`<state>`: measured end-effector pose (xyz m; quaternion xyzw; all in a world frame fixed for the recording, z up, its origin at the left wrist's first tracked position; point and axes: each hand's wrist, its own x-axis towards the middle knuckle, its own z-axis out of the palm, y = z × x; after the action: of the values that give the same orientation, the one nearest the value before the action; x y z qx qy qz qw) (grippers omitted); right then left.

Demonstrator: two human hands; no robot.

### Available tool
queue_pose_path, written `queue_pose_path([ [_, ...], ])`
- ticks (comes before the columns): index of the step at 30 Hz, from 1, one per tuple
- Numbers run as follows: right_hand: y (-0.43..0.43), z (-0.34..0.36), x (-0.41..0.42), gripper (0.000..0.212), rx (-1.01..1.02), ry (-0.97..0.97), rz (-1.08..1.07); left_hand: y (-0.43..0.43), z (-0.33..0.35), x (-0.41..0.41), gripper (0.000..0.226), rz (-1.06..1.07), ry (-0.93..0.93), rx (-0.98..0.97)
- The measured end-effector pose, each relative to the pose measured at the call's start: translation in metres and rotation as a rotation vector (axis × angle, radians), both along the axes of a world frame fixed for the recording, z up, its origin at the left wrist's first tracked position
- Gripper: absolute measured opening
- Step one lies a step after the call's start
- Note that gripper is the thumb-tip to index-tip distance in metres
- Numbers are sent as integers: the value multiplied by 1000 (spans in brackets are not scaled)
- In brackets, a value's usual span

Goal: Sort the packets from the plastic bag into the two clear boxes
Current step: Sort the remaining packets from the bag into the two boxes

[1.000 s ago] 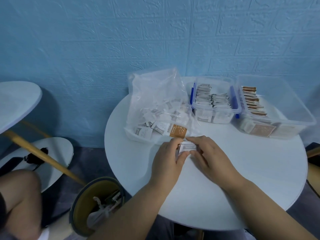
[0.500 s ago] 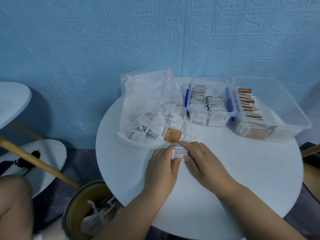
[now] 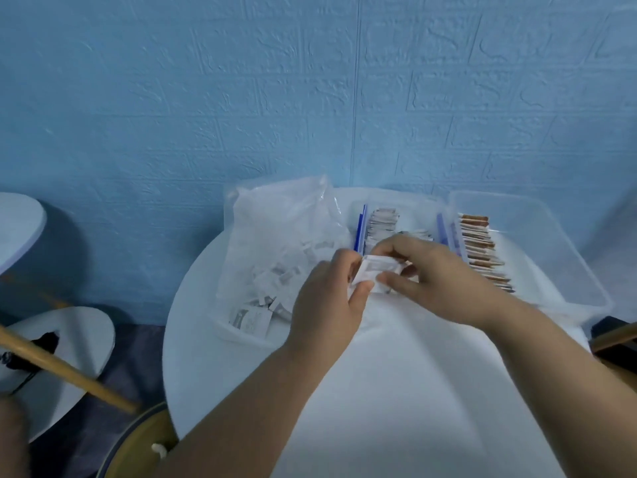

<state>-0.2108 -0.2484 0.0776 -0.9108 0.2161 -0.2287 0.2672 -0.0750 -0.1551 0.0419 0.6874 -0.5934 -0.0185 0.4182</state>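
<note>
Blocking the middle box (image 3: 410,210): right hand (image 3: 437,270)

My left hand (image 3: 325,305) and right hand (image 3: 441,274) are bare. My left forearm (image 3: 248,401) and right forearm (image 3: 558,367) are bare too, uncovered all the way down to the lower edge of the view.

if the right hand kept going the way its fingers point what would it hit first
Probably the left hand, which pinches the same white packet straight ahead of the right hand; beyond it lies the plastic bag.
</note>
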Motion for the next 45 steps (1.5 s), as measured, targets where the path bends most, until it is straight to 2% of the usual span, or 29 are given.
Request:
queue_pose_path([
  [4,-43,21,-4,15,-25,89,-52,-47,9,-4,23,-8,67,0],
  [8,-86,25,-7,18,-21,172,-99,-76,0,-8,27,6,43,-65],
  [12,-136,20,-7,11,-61,195,-254,-86,-27,-3,47,38,10,-135],
  [15,-165,11,-1,13,-126,236,-352,-90,-44,-3,56,63,70,-139],
  [19,-181,-4,5,23,-193,356,-370,-89,-53,-4,83,49,195,-61],
  [22,-182,-11,5,22,-232,416,-351,-88,-55,-3,101,28,221,22],
  [30,-189,-13,21,20,-368,671,-350,-88,-54,-2,97,45,237,43],
  [33,-193,-15,24,19,-380,694,-313,-88,-53,-3,96,38,237,46],
  [40,-200,-8,18,20,-169,667,-152,-88,-52,-3,94,43,228,29],
  [45,-199,-4,17,16,-45,648,-138,-87,-51,-3,95,43,234,22],
])
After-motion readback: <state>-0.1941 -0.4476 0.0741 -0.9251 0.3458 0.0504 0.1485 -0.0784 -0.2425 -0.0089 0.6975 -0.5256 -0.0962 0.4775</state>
